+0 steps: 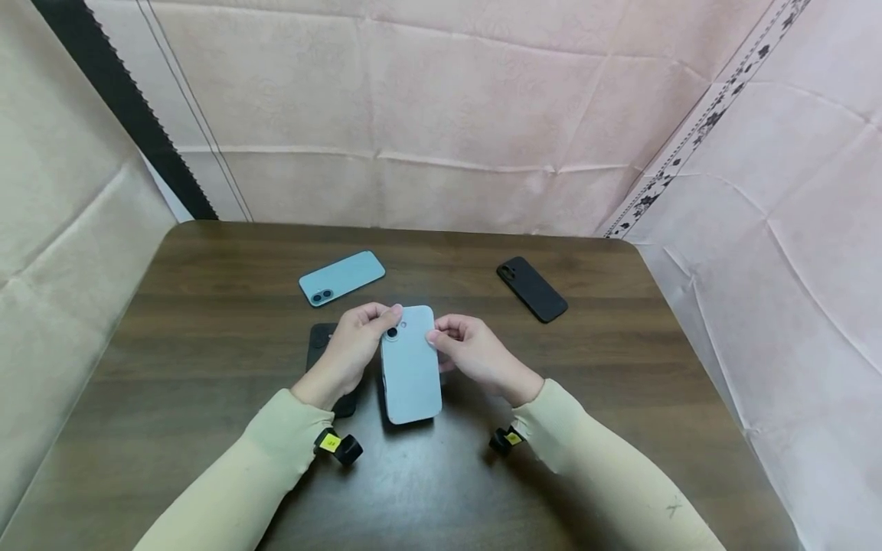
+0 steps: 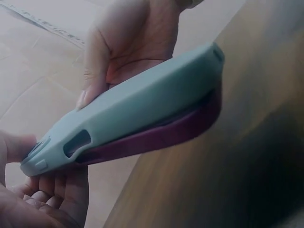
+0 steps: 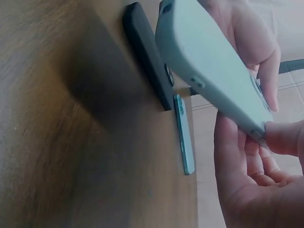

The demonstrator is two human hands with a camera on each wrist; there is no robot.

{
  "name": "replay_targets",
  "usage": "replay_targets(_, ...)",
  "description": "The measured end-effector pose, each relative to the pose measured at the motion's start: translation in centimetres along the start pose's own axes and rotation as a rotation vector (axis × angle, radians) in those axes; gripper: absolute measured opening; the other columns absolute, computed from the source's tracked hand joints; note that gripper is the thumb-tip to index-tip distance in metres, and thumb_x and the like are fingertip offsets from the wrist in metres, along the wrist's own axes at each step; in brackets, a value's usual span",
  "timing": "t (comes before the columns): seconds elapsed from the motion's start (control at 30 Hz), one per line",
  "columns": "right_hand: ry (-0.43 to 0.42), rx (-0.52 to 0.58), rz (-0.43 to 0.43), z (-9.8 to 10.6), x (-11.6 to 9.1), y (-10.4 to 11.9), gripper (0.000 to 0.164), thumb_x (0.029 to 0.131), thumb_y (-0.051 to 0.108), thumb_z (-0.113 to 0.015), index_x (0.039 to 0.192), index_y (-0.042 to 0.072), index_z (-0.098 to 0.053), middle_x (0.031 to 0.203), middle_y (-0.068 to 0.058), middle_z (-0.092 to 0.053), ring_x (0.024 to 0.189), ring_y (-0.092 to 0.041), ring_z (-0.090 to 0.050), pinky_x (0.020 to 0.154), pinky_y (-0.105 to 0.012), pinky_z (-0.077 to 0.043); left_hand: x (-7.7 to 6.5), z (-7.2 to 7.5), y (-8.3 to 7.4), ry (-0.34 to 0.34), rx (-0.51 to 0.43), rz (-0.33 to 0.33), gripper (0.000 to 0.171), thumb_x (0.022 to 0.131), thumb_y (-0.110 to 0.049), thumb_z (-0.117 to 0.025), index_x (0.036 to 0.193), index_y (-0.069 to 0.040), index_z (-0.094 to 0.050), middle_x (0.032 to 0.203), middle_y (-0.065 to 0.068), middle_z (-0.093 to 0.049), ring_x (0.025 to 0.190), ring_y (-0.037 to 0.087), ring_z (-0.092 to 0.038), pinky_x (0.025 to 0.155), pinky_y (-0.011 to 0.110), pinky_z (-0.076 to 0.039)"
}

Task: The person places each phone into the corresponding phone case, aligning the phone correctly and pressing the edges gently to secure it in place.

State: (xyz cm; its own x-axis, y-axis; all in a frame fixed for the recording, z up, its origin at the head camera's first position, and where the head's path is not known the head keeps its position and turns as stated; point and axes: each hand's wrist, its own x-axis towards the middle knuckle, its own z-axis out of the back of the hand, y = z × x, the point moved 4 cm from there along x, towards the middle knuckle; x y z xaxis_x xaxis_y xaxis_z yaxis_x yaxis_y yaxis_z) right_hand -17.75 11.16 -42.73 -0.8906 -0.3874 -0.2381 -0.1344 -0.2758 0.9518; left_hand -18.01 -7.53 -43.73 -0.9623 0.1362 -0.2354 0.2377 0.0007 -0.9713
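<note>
Brown table [image 1: 207, 344] below the fingers. Left hand [image 1: 351, 344] and right hand [image 1: 480, 357] pinch opposite sides of pale blue case [image 1: 412, 375], held between fingertips; purple phone [image 2: 156, 138] partly inside, underneath. Blue phone [image 1: 347, 277] beyond left fingers; black phone [image 1: 534, 292] beyond right fingers.

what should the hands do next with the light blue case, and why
Probably press the light blue case down over the purple phone at the end away from the camera lens, assuming it is being fitted. There, the left wrist view shows the phone's edge protruding below the case wall, while the left hand and right hand grip nearer the camera end.
</note>
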Motion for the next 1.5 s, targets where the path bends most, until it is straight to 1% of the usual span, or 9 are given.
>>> replay_targets(0.1, -0.015, 0.008, -0.001, 0.2, 0.1, -0.1, 0.020, 0.099, 0.021, -0.058, 0.108, 0.004, -0.063, 0.100, -0.012, -0.066, 0.088, -0.024, -0.066, 0.075, -0.041, -0.057, 0.1, -0.1, 0.3, 0.009, -0.003, 0.008, 0.047, 0.091, -0.051, -0.062, 0.104, -0.006, -0.064, 0.100, 0.007, -0.068, 0.103, 0.021, -0.055, 0.094, 0.037, -0.041)
replay_targets(0.2, -0.039, 0.039, 0.000, 0.5, 0.2, 0.0, 0.020, 0.099, 0.020, -0.057, 0.110, 0.004, -0.063, 0.101, -0.013, -0.066, 0.089, -0.026, -0.066, 0.076, -0.044, -0.056, 0.2, -0.1, 0.5, 0.046, -0.043, 0.006, 0.050, 0.091, -0.051, -0.062, 0.111, -0.005, -0.063, 0.104, 0.008, -0.069, 0.103, 0.021, -0.059, 0.095, 0.037, -0.045)
replay_targets(0.3, -0.075, 0.089, 0.004, 0.9, 0.2, 0.2, 0.021, 0.099, 0.020, -0.057, 0.112, 0.004, -0.062, 0.103, -0.014, -0.066, 0.090, -0.028, -0.066, 0.079, -0.046, -0.055, 0.1, -0.1, 0.5, 0.093, -0.066, 0.004, 0.046, 0.094, -0.045, -0.061, 0.117, -0.005, -0.061, 0.110, 0.009, -0.068, 0.103, 0.021, -0.062, 0.095, 0.040, -0.048)
replay_targets(0.43, -0.140, 0.132, -0.019, 1.5, 0.2, 0.4, 0.024, 0.098, 0.022, -0.058, 0.113, 0.004, -0.063, 0.105, -0.012, -0.068, 0.093, -0.030, -0.065, 0.082, -0.046, -0.055, -0.4, -0.1, 0.8, 0.134, -0.048, 0.000, 0.041, 0.096, -0.038, -0.059, 0.119, -0.004, -0.060, 0.115, 0.010, -0.067, 0.104, 0.021, -0.063, 0.091, 0.040, -0.051)
replay_targets(0.53, -0.163, 0.138, -0.034, 1.6, 0.2, 0.4, 0.025, 0.098, 0.023, -0.059, 0.114, 0.004, -0.063, 0.106, -0.012, -0.068, 0.094, -0.030, -0.064, 0.083, -0.045, -0.054, -0.7, -0.1, 1.1, 0.130, -0.036, -0.016, 0.038, 0.096, -0.036, -0.060, 0.117, -0.003, -0.061, 0.113, 0.010, -0.068, 0.102, 0.022, -0.064, 0.088, 0.038, -0.053)
replay_targets(1.07, -0.148, 0.132, -0.022, 1.4, 0.1, 0.1, 0.021, 0.099, 0.021, -0.057, 0.112, 0.005, -0.064, 0.104, -0.012, -0.068, 0.092, -0.026, -0.066, 0.081, -0.047, -0.055, -0.9, -0.4, 1.2, 0.035, 0.080, -0.039, 0.028, 0.098, -0.030, -0.058, 0.108, -0.004, -0.065, 0.098, 0.008, -0.071, 0.089, 0.019, -0.065, 0.076, 0.032, -0.055)
replay_targets(1.2, -0.145, 0.137, -0.028, 1.5, 0.2, 0.1, 0.022, 0.099, 0.022, -0.057, 0.112, 0.005, -0.064, 0.105, -0.011, -0.069, 0.094, -0.026, -0.065, 0.082, -0.046, -0.055, -0.9, -0.5, 1.3, 0.040, 0.047, -0.039, 0.030, 0.098, -0.030, -0.058, 0.110, -0.004, -0.064, 0.101, 0.009, -0.070, 0.091, 0.020, -0.064, 0.079, 0.034, -0.054)
replay_targets(1.3, -0.168, 0.140, -0.031, 1.7, 0.2, 0.3, 0.023, 0.099, 0.023, -0.058, 0.112, 0.006, -0.065, 0.105, -0.010, -0.069, 0.095, -0.026, -0.065, 0.082, -0.046, -0.054, -0.8, -0.6, 1.4, 0.066, 0.015, -0.046, 0.032, 0.098, -0.031, -0.059, 0.114, -0.003, -0.063, 0.106, 0.010, -0.069, 0.095, 0.020, -0.064, 0.083, 0.036, -0.054)
replay_targets(1.5, -0.224, 0.138, -0.014, 2.4, 0.2, 0.9, 0.023, 0.098, 0.024, -0.060, 0.111, 0.005, -0.065, 0.103, -0.010, -0.070, 0.093, -0.026, -0.066, 0.082, -0.047, -0.054, -0.9, -0.7, 1.4, 0.098, 0.044, -0.048, 0.031, 0.096, -0.029, -0.062, 0.115, -0.004, -0.063, 0.107, 0.010, -0.069, 0.096, 0.021, -0.065, 0.083, 0.037, -0.055)
